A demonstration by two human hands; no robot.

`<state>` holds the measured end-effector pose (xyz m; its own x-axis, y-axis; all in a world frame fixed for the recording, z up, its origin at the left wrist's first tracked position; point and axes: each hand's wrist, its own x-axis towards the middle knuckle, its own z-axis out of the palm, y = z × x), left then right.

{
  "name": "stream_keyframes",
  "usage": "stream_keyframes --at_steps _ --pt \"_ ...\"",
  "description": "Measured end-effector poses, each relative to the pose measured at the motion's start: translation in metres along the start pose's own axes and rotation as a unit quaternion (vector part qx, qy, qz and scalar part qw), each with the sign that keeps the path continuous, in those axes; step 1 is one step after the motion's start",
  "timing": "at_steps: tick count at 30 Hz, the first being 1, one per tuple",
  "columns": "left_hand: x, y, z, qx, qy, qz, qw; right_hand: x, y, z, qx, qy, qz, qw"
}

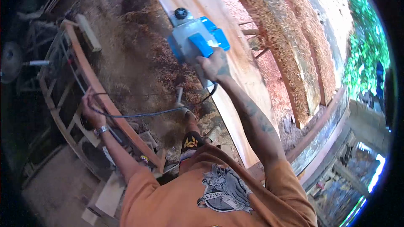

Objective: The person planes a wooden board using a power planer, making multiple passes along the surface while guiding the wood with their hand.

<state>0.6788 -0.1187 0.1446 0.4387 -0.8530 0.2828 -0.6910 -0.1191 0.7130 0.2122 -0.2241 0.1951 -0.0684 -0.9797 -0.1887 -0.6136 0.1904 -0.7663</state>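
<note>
A blue and grey electric planer [189, 38] rests on a long, pale wooden board [240, 96] at the upper middle. My right hand [215, 64] is wrapped round the planer's blue handle. A black cable [164, 111] runs from the back of the planer in a loop to the left. My left hand [93, 107] is closed round that cable, beside a curved reddish wooden piece [99, 88]. The fingertips of my left hand are small and partly hidden.
Thick beams [273, 29] covered in shavings lie to the right of the board. Shavings and dust cover the ground [134, 59]. A curved wooden frame [54, 105] stands at the left, near a round fan [11, 62]. Wood blocks [110, 193] lie at the lower left.
</note>
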Motion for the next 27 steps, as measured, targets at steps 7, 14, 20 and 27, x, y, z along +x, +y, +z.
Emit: stream_keyframes --at_steps 7,14,20,27 --pt "0.071 0.024 -0.009 0.026 0.054 0.079 0.995 0.059 -0.022 0.019 0.028 0.018 -0.024 0.999" --pt "0.13 0.036 -0.032 0.145 0.025 0.128 0.981 0.112 -0.056 0.031 0.003 -0.004 0.021 1.0" --pt "0.164 0.031 -0.058 0.273 0.041 0.202 0.94 0.144 -0.075 0.041 0.009 -0.014 0.07 0.997" --pt "0.164 0.005 0.011 0.098 -0.075 0.057 0.991 0.19 -0.078 0.058 0.011 -0.012 0.051 0.999"
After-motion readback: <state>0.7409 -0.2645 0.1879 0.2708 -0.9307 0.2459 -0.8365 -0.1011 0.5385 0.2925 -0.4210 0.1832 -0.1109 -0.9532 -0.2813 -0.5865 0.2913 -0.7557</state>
